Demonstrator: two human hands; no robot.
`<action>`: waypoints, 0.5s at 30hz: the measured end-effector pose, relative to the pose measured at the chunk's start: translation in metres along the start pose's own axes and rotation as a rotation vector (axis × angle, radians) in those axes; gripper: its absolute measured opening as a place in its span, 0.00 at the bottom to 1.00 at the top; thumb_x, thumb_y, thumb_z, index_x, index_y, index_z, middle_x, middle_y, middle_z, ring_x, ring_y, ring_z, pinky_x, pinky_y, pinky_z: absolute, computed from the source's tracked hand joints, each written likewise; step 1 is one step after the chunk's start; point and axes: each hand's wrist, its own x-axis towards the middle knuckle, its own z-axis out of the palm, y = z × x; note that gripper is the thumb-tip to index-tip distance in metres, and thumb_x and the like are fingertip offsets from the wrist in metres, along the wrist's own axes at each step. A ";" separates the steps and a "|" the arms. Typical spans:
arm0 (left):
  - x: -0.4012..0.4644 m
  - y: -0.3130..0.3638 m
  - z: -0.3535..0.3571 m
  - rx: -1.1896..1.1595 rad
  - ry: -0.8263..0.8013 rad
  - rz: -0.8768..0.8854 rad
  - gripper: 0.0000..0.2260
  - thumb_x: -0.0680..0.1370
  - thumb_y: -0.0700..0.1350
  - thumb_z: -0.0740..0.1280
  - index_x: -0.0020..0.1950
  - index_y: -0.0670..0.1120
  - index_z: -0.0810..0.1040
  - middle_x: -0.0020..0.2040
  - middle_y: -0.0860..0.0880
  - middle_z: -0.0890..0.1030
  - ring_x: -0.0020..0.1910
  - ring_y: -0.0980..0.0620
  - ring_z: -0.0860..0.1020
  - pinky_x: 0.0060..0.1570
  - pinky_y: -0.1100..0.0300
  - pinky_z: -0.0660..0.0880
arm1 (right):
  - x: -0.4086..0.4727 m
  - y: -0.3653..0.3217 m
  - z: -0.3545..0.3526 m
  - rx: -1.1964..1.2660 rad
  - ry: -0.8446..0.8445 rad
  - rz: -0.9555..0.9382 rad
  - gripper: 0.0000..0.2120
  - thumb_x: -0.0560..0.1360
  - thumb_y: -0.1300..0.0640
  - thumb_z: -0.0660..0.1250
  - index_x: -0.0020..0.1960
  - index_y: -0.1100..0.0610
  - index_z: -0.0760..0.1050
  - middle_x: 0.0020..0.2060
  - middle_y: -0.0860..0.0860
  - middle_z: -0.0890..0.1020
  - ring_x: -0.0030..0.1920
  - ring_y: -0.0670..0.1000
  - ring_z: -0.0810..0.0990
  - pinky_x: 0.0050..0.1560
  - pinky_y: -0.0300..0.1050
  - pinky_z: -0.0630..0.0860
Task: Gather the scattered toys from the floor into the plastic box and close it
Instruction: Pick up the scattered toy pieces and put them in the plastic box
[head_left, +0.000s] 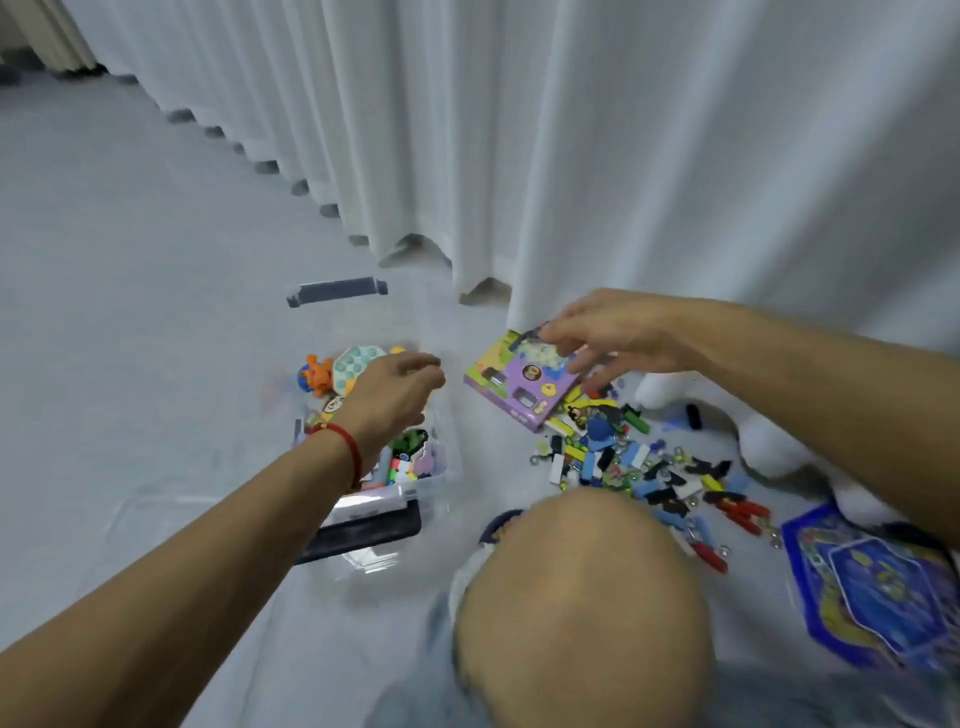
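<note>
The clear plastic box (441, 470) stands on the floor at centre-left, holding several toys, among them a pale green pop toy (353, 366) and an orange figure (318, 375). My left hand (395, 392) hovers over the box with fingers loosely curled, and I see nothing in it. My right hand (618, 338) grips the far edge of a purple and green toy carton (519, 387), lifted and tilted just right of the box. A heap of small coloured toys and keychains (639, 467) lies on the floor below the carton.
A white curtain (571, 156) hangs right behind the toys. The box's clear lid with a dark clip (337, 291) lies behind the box. A blue board (872, 587) and a white plush toy (769, 441) lie at right. My bare knee (576, 597) fills the foreground.
</note>
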 end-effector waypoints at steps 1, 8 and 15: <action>0.000 0.002 0.021 0.008 -0.050 0.016 0.11 0.78 0.41 0.65 0.58 0.47 0.81 0.51 0.47 0.80 0.49 0.50 0.77 0.54 0.49 0.79 | -0.007 0.023 -0.020 -0.024 0.034 0.026 0.17 0.79 0.50 0.68 0.63 0.59 0.74 0.59 0.59 0.78 0.56 0.58 0.82 0.54 0.57 0.83; 0.024 -0.017 0.155 0.297 -0.450 -0.025 0.13 0.78 0.42 0.66 0.62 0.45 0.80 0.51 0.47 0.81 0.52 0.46 0.79 0.54 0.47 0.81 | -0.033 0.232 -0.091 -0.010 0.288 0.311 0.06 0.80 0.56 0.66 0.52 0.58 0.77 0.51 0.58 0.81 0.47 0.57 0.82 0.42 0.52 0.82; 0.068 -0.085 0.250 0.740 -0.551 0.097 0.20 0.74 0.47 0.72 0.66 0.50 0.76 0.59 0.47 0.78 0.56 0.48 0.77 0.55 0.58 0.73 | 0.000 0.378 -0.036 -0.221 0.227 0.463 0.28 0.73 0.54 0.75 0.70 0.53 0.70 0.65 0.56 0.76 0.59 0.56 0.77 0.53 0.48 0.77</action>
